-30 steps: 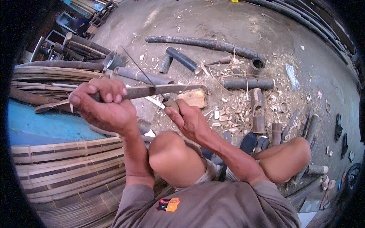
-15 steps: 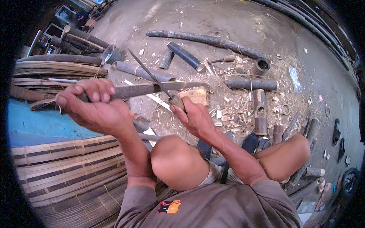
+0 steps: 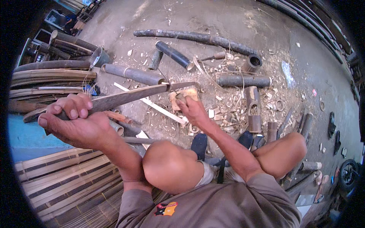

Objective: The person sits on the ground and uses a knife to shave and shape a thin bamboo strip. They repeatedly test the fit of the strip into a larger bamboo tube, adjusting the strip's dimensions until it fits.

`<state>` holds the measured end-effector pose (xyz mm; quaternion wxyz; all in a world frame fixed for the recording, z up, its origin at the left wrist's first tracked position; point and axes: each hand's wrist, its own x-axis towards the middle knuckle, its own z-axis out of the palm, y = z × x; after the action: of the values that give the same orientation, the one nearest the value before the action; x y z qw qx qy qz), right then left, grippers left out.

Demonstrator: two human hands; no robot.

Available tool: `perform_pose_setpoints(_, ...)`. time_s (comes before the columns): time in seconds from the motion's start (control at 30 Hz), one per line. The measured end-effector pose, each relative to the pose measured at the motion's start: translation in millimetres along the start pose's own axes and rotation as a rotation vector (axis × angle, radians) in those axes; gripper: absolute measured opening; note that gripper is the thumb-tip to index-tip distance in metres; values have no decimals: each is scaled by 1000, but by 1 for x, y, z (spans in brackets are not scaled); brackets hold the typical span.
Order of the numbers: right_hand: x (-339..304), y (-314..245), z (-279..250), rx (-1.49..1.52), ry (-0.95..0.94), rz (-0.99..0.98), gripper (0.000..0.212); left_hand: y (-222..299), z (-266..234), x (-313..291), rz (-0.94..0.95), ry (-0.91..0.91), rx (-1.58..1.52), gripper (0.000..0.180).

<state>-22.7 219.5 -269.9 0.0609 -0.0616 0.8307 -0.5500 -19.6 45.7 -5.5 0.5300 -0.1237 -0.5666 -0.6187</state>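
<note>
My left hand (image 3: 78, 121) is closed around one end of a long split bamboo strip (image 3: 129, 95), palm up at the left. The strip slants across in front of me to a tapered tip, above the littered floor. My right hand (image 3: 194, 113) grips a knife by its short wooden handle (image 3: 178, 97). Its thin blade crosses the strip near the far tip and looks narrow, seen nearly edge-on. Beneath the hands a pale wooden block (image 3: 190, 92) lies on the floor among shavings.
Bamboo tubes (image 3: 243, 80) and a long pole (image 3: 197, 37) lie ahead, with wood chips around. Split bamboo (image 3: 53, 78) is stacked at left beside a bucket (image 3: 100, 57). A slatted bamboo panel (image 3: 68, 171) lies near left. Sandals (image 3: 331, 125) and a wheel (image 3: 348, 174) are at right.
My left hand has moved left and slightly down with the bamboo strip. The knife blade has turned and now meets the strip closer to its tip. The whole view has shifted slightly.
</note>
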Motion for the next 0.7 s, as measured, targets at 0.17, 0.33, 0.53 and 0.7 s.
perform_pose_setpoints(0.17, -25, -34, 13, -88, 44, -270, 39, -10, -29, 9, -33, -78, -37, 45)
perform_pose_setpoints(0.33, 21, 27, 21, -31, -5, 34, 50, -35, -30, 5, -304, 101, -268, 47)
perform_pose_setpoints(0.53, -25, -35, 14, -59, -152, 64, 49, -3, -67, 11, -235, 44, -43, 57)
perform_pose_setpoints(0.7, -39, -41, 15, -46, -100, 30, 46, 3, -54, 26, -215, -107, -119, 49)
